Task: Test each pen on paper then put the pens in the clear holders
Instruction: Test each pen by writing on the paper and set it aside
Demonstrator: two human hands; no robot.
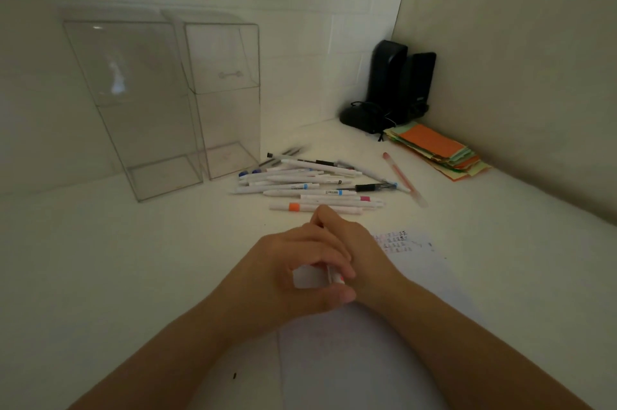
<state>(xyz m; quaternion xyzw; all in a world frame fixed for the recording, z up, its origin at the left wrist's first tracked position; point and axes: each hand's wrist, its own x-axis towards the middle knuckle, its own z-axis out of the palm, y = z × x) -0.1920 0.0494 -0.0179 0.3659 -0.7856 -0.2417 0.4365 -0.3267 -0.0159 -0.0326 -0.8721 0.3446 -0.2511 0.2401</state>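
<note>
- The desk (100, 259) is white and runs into a wall corner at the far right.
- Two clear holders (160, 102) stand upright side by side toward the far left of the desk; both look to have no pens in them yet.
- A sheet of paper (417, 262) lies at the near edge, mostly under the forearms, with rows of small test marks at its far right corner.
- Dark speakers (397, 85) stand in the far right corner, with a stack of coloured paper slips (437, 149) just in front of them.
- The pile of pens (310, 182) lies mid-desk, between holders and slips, most with their long axes running left to right.
- The left hand (293, 272) curls round the rear end of one pen (335, 276), thumb beneath it.
- The right hand (347, 242) closes over the same pen's far part, its fingers pointing at the pile; exactly where they grip is hidden.
- That pen's long axis runs away from the person. Judging by this, the paper lies directly beneath and to the right, so the right hand is nearer for writing, while the holders lie far left.
</note>
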